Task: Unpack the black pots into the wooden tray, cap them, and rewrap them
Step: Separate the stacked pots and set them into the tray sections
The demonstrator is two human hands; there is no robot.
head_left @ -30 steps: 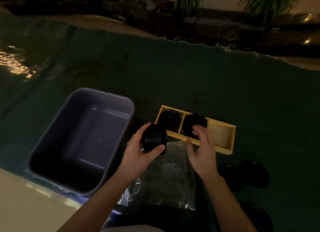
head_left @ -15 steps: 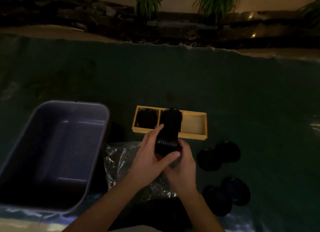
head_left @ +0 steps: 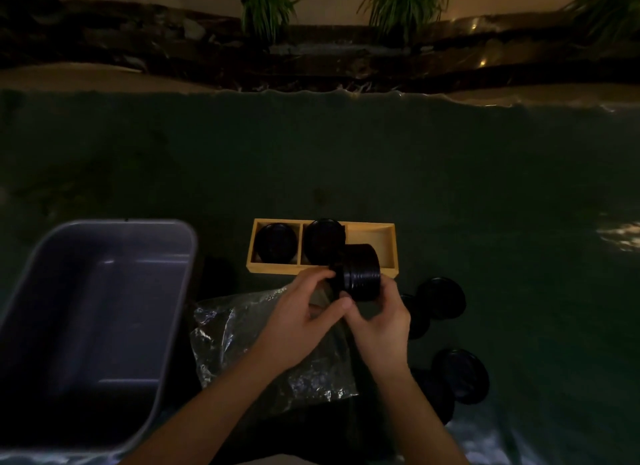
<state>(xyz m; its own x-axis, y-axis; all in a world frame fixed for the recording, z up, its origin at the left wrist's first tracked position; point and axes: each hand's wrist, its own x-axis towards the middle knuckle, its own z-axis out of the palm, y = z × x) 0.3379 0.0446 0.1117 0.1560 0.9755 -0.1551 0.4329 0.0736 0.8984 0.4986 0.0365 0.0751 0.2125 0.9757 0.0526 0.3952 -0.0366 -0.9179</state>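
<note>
black ribbed pot (head_left: 362,275), yellow wooden tray (head_left: 388,242), grey bin (head_left: 166,312)

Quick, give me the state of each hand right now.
Left hand: closed on the side of the black pot, thumb and fingers pinching it.
Right hand: closed on the same pot from below, near the wooden tray.

grey tub (head_left: 104,326) cut off left, lids (head_left: 460,374) too dark
</note>
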